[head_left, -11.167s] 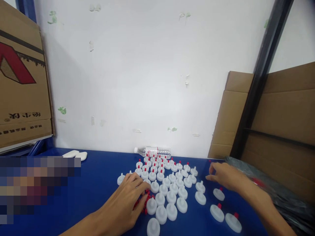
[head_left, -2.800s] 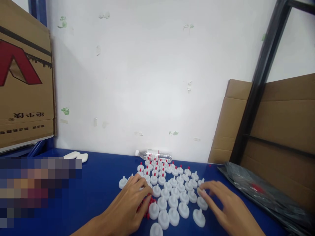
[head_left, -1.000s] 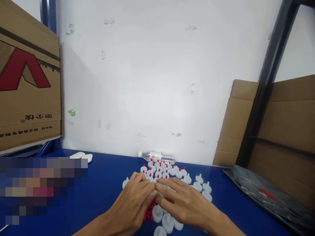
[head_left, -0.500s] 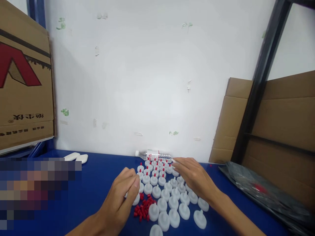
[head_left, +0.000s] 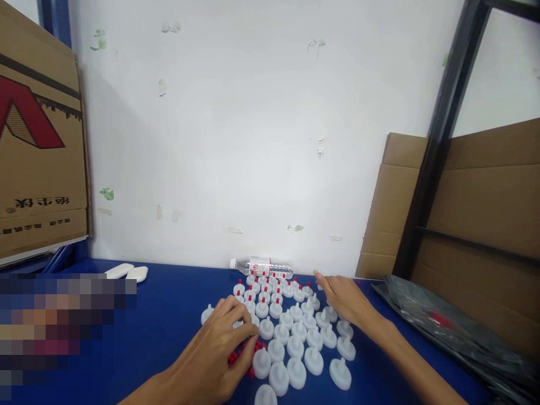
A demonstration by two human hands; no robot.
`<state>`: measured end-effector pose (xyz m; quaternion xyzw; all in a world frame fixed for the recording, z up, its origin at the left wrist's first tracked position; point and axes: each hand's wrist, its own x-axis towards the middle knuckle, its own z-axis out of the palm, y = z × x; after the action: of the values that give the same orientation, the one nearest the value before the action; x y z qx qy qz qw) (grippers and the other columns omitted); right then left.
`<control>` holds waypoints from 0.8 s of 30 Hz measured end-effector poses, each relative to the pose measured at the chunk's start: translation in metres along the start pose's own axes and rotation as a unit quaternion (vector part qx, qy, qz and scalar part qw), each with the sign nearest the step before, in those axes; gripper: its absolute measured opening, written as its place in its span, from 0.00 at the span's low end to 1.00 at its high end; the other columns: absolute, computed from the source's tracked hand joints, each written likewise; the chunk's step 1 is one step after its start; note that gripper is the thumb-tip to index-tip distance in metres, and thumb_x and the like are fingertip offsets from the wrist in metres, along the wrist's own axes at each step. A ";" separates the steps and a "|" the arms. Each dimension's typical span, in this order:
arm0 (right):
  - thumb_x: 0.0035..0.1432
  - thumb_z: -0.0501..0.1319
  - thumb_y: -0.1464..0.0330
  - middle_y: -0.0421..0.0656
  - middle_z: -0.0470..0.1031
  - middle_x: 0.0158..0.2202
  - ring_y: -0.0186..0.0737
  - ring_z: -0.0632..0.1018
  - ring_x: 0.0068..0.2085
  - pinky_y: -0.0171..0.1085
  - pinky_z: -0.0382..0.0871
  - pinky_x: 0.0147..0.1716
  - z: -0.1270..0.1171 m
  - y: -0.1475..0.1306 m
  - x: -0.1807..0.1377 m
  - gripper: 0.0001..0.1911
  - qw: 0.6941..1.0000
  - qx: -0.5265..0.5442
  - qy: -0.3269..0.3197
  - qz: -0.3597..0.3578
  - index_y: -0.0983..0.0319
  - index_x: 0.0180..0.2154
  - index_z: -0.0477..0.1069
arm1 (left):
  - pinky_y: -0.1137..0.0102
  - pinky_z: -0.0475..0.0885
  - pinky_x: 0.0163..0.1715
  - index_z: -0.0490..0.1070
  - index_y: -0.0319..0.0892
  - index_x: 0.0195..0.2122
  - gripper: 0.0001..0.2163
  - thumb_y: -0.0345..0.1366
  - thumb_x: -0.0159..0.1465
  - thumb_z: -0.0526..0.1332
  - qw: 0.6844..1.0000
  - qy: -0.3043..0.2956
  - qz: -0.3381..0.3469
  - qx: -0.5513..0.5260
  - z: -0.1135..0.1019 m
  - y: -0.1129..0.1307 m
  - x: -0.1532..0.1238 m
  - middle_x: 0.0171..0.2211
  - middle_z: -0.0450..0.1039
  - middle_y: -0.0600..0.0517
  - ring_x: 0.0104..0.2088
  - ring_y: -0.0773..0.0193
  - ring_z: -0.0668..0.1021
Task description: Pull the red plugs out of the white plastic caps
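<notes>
My left hand [head_left: 219, 343] is bent over a pile of small red caps [head_left: 259, 344]. Its thumb and fingertips come close together there, and whatever is between them is hidden. At the right edge of a group of white round lids with nozzles [head_left: 296, 371], my right hand [head_left: 346, 298] reaches over the back rows. One finger points out to the left, close to a white lid [head_left: 320, 286]; the other fingers are mostly hidden. Lids in the back rows wear red caps on their nozzles [head_left: 277, 292], while the front ones have bare nozzles.
Behind the lids a clear plastic bottle [head_left: 264, 267] lies on its side against the white wall. Two white oval objects [head_left: 137, 274] rest on the blue table [head_left: 169, 304] at the left. Dark plastic bags [head_left: 442, 320] lie on the right, below cardboard [head_left: 392, 202]. A large carton [head_left: 42, 169] stands upper left.
My left hand has come down and right over the red caps. My right hand has shifted right, uncovering several lids with red caps at the back.
</notes>
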<state>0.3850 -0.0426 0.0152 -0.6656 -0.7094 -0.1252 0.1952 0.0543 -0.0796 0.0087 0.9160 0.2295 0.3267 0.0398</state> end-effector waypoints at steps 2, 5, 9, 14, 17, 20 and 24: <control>0.74 0.39 0.53 0.48 0.77 0.24 0.48 0.79 0.29 0.40 0.61 0.30 0.003 -0.001 -0.001 0.36 1.000 0.008 -0.023 -0.001 0.59 0.22 0.71 | 0.58 0.65 0.44 0.71 0.43 0.40 0.11 0.26 0.71 0.51 1.000 -0.015 -0.007 0.009 0.000 -0.001 0.000 0.39 0.71 0.48 0.42 0.56 0.69; 0.74 0.39 0.53 0.47 0.76 0.22 0.47 0.78 0.27 0.40 0.60 0.28 0.003 -0.002 -0.001 0.36 0.999 0.022 -0.038 -0.003 0.58 0.20 0.70 | 0.58 0.66 0.45 0.71 0.44 0.43 0.10 0.26 0.71 0.51 0.999 -0.028 -0.018 0.014 0.000 -0.003 0.000 0.40 0.71 0.49 0.43 0.56 0.70; 0.75 0.38 0.54 0.47 0.78 0.26 0.48 0.80 0.31 0.40 0.63 0.32 -0.003 -0.004 -0.001 0.35 0.998 0.043 -0.029 -0.020 0.59 0.26 0.73 | 0.58 0.66 0.47 0.69 0.45 0.44 0.09 0.26 0.70 0.52 0.998 -0.043 -0.039 0.017 0.001 -0.004 0.001 0.41 0.72 0.50 0.44 0.56 0.70; 0.75 0.36 0.54 0.45 0.80 0.34 0.46 0.80 0.39 0.41 0.67 0.41 0.000 -0.006 -0.002 0.33 0.994 0.070 -0.024 -0.081 0.60 0.34 0.75 | 0.57 0.64 0.50 0.69 0.44 0.39 0.07 0.27 0.70 0.54 0.996 -0.062 -0.053 0.026 0.004 -0.006 0.000 0.39 0.72 0.51 0.43 0.56 0.71; 0.75 0.38 0.55 0.42 0.79 0.30 0.45 0.81 0.38 0.40 0.69 0.41 0.008 -0.008 -0.004 0.32 0.990 0.078 -0.028 -0.117 0.59 0.30 0.73 | 0.56 0.64 0.51 0.71 0.44 0.38 0.07 0.28 0.71 0.55 0.995 -0.073 -0.059 0.027 0.007 -0.007 -0.002 0.38 0.73 0.51 0.44 0.56 0.71; 0.75 0.40 0.56 0.42 0.80 0.31 0.45 0.81 0.40 0.41 0.70 0.42 0.009 -0.008 -0.004 0.30 0.988 0.081 -0.002 -0.135 0.59 0.31 0.74 | 0.57 0.64 0.49 0.71 0.44 0.39 0.07 0.29 0.71 0.55 0.995 -0.074 -0.062 0.028 0.008 -0.009 -0.002 0.39 0.73 0.51 0.43 0.56 0.71; 0.72 0.51 0.55 0.47 0.81 0.43 0.49 0.80 0.46 0.46 0.69 0.48 -0.007 -0.014 -0.003 0.20 0.983 0.077 0.091 -0.138 0.60 0.44 0.75 | 0.58 0.65 0.46 0.71 0.44 0.39 0.09 0.30 0.72 0.51 0.995 -0.040 -0.081 0.034 0.005 -0.010 0.000 0.39 0.73 0.50 0.42 0.55 0.71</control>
<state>0.3717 -0.0501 0.0215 -0.5302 -0.7810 -0.1556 0.2909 0.0538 -0.0706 0.0024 0.9074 0.3126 0.2775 0.0440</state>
